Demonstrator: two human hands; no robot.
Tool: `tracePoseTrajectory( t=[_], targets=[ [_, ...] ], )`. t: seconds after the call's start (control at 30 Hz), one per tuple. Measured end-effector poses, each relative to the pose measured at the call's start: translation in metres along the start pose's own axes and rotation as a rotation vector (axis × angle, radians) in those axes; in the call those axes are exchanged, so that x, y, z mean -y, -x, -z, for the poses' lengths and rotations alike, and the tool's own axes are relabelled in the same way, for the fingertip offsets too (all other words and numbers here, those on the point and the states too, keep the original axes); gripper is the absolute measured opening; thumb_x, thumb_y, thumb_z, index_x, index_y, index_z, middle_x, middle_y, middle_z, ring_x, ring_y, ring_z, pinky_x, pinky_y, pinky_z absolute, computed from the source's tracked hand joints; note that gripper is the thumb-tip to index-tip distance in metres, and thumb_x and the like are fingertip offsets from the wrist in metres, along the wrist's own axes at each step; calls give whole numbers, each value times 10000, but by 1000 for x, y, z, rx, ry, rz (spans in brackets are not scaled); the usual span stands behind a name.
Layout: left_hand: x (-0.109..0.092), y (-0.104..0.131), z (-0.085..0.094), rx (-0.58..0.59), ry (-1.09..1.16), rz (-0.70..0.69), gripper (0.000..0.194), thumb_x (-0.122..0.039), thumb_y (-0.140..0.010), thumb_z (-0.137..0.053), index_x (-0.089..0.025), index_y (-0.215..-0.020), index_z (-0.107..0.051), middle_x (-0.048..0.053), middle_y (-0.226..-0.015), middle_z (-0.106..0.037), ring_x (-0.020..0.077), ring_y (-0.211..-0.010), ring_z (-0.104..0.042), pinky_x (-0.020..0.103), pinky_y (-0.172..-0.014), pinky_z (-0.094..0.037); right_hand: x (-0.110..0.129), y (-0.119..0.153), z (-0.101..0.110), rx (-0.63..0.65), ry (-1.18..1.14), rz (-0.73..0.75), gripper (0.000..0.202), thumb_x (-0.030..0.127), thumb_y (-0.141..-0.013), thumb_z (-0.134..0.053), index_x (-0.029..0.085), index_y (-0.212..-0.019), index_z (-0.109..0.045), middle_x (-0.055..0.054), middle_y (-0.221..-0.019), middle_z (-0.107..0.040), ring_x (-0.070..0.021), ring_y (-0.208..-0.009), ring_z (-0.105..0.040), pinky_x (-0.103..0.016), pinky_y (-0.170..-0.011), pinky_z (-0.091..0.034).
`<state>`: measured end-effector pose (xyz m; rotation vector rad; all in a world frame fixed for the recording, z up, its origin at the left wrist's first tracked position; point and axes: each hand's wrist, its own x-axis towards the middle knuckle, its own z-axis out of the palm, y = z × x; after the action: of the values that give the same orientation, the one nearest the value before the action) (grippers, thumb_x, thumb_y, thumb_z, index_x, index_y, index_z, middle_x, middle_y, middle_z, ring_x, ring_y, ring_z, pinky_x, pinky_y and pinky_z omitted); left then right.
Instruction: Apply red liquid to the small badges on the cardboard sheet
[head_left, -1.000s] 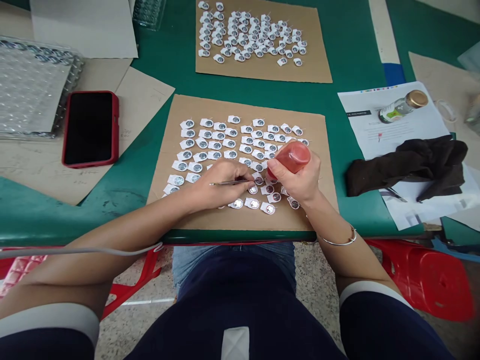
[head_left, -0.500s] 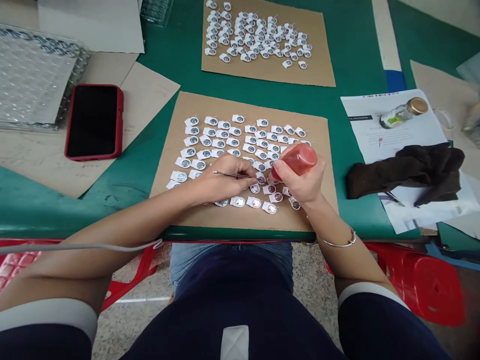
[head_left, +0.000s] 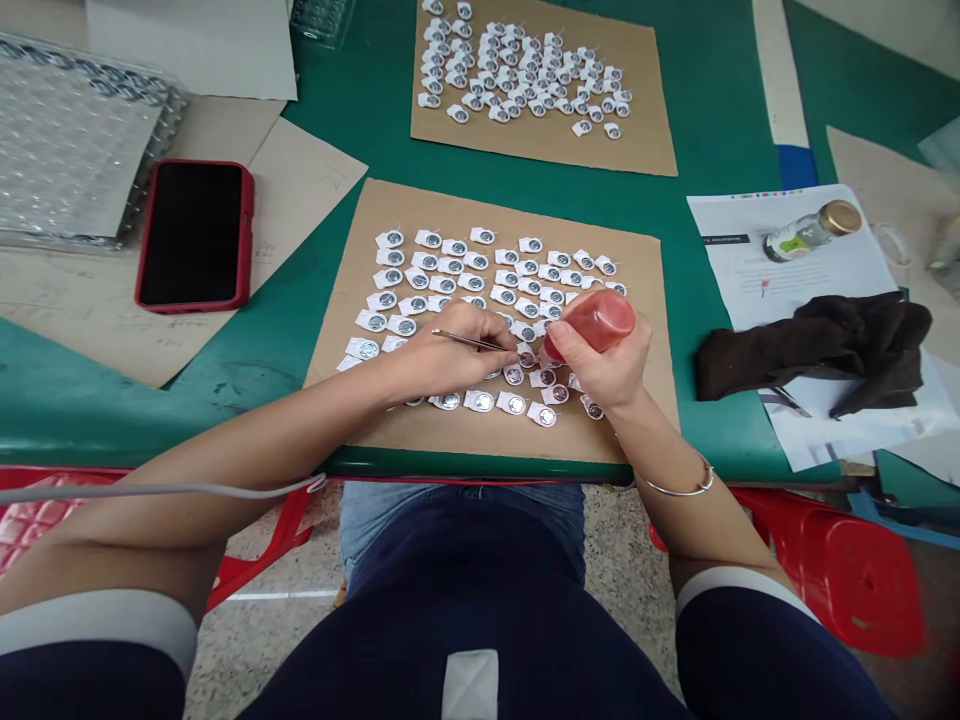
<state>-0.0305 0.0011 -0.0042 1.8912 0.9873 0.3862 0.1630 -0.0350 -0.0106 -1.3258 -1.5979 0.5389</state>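
Roughly mid-frame, my left hand [head_left: 463, 358] pinched a slim metal tool [head_left: 456, 338] between its fingers. Just right of centre, my right hand [head_left: 621, 368] gripped a red bottle [head_left: 596, 318], tilted above the white pieces [head_left: 511, 403] on the nearer cardboard sheet [head_left: 480, 436]. A phone [head_left: 193, 235] lay at the frame's left.

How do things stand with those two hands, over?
Left hand: holding thin metal tool. Right hand: gripping red bottle. White tags: in rough rows on near cardboard, some hidden by the hands.
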Motion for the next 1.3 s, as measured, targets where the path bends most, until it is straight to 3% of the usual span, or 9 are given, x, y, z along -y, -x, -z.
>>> tracePoseTrajectory(
  t=[0.53,1.3],
  targets=[
    [0,-3,2,18,87,-33,148,-238,-724,-606,-129,-759,-699,23,-720,-683,127,-658,-602,231,-580,-445,2,1,-2,12,-30,24,175,328,-705,-694,196,-765,-596,-15,-738,-589,-145,-687,-567,-357,-682,-485],
    [0,-4,2,-20,107,-15,93,-215,-705,-636,-150,-726,-699,19,-694,-687,122,-625,-598,228,-541,-441,3,1,-4,12,-55,67,161,304,-695,-706,210,-777,-604,-13,-745,-596,-148,-679,-568,-362,-662,-482]
  ],
)
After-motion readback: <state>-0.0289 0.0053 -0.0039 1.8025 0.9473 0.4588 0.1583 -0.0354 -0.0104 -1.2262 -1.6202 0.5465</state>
